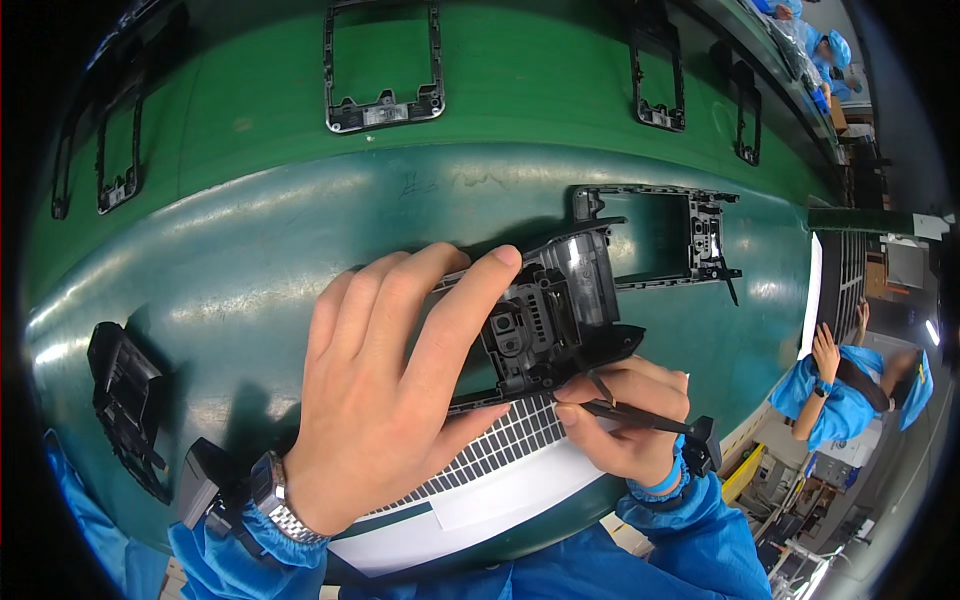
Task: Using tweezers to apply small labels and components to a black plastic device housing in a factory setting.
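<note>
My left hand (pixel 385 375) rests over a black plastic frame part (pixel 535 320), steadying it with the fingers along the far edge and the thumb at the near edge. The part lies tilted over the table, with a curved section on its right. My right hand (pixel 630 430) pinches black tweezers (pixel 640 416), their tips at the part's near right corner. Whether the tips grip anything is too small to tell. Beneath both hands lies a white sheet with rows of small dark rectangular pieces (pixel 510 435). A second black frame (pixel 650 275) lies just beyond the part, to the right.
Another black part (pixel 130 400) lies at the left of the green table (pixel 250 270). Several black frames, one a large open frame (pixel 385 118), sit on the brighter green strip (pixel 240 120) at the far side. A co-worker in blue (pixel 850 390) is at the right.
</note>
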Motion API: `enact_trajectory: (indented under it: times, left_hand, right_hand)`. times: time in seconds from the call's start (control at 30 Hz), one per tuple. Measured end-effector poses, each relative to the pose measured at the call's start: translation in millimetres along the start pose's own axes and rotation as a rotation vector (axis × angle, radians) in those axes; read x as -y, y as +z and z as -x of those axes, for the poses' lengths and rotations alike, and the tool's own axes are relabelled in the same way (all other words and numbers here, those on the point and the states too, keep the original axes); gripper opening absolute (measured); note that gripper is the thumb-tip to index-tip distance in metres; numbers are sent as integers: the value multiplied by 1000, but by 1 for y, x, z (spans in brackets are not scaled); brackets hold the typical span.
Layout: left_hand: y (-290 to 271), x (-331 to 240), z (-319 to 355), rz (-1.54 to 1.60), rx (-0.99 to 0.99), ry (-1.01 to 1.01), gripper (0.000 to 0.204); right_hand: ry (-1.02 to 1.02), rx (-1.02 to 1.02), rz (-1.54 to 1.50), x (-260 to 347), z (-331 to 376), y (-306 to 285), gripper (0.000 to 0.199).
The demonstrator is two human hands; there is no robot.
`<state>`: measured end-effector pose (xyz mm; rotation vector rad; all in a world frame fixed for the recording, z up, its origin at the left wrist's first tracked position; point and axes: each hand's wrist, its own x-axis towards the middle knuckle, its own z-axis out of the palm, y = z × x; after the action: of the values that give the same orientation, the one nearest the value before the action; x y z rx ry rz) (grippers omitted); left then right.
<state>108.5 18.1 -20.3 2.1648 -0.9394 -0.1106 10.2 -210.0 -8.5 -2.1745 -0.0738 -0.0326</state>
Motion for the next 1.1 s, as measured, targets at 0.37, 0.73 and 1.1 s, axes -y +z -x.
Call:
enact_trajectory:
  times: [0.37, 0.73, 1.1]
  left_hand:
    - [-2, -2, -1, -24, -1, -4, 103]
    - [1, 2, 2, 189, -192, -37, 86]
    - [-22, 5, 13, 202, -155, -59, 71]
  right_hand:
    - [-45, -65, -194, -12, 6, 2, 17]
    - [-222, -246, -536, 54, -29, -10, 23]
    - [-168, -167, -226, 33, -76, 30, 16]
